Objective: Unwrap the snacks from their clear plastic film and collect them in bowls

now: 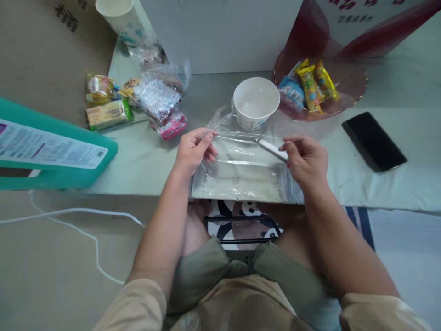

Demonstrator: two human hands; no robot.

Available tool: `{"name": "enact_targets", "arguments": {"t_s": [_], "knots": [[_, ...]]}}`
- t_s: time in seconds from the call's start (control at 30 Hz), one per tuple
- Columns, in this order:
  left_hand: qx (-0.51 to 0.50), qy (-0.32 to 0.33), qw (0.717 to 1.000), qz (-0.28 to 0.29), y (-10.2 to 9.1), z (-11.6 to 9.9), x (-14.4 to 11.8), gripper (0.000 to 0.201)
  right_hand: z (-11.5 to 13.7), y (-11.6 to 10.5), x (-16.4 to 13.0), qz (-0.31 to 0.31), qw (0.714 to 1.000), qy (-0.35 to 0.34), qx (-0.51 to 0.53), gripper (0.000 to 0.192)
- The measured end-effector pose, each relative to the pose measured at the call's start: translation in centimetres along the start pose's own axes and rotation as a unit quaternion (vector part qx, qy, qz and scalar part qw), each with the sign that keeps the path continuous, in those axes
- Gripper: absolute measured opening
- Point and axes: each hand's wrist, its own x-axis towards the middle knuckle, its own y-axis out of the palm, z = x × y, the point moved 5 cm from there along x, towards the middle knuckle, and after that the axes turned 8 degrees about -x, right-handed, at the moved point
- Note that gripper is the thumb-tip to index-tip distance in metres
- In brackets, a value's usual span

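Observation:
A clear plastic bag (pixel 241 184) is stretched between my hands at the table's front edge. My left hand (pixel 197 149) is closed, pinching the bag's upper left edge between thumb and finger. Closed fingers of my right hand (pixel 305 158) grip a slim white and silver tool (pixel 272 149), perhaps a nail clipper, its metal tip pointing left across the bag. The bag's upper right edge reaches those fingers; whether they pinch it too, I cannot tell. Just behind the bag stands a white paper bowl (pixel 257 103).
Wrapped snacks (pixel 156 96) lie at the back left, near a paper cup (pixel 120 20). A pinkish dish (pixel 347 99) holds several yellow and blue packets. To the right lies a black phone (pixel 375 141). A green jug (pixel 58 151) stands left; large boxes (pixel 227 37) stand behind.

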Motion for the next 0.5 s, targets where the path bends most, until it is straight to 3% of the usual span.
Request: {"name": "enact_targets", "arguments": {"t_s": [0.1,0.2,0.33,0.5], "knots": [[-0.028,-0.018,0.999,0.011,-0.5,-0.5,-0.4,0.029,-0.6,-0.1,0.5,-0.020,0.998,0.009,0.065,0.012],[-0.065,0.002,0.998,-0.024,-1.3,-1.1,-0.7,0.009,-0.9,-0.2,0.9,-0.052,0.986,-0.007,0.156,0.007],[-0.098,0.007,0.994,-0.051,-2.2,-1.6,-1.0,0.011,-1.3,-0.6,1.6,-0.084,0.960,-0.022,0.266,0.027],[-0.058,0.009,0.998,0.018,-2.3,-1.4,-1.1,0.009,-2.5,-1.1,2.4,-0.110,0.943,0.004,0.313,0.032]]}}
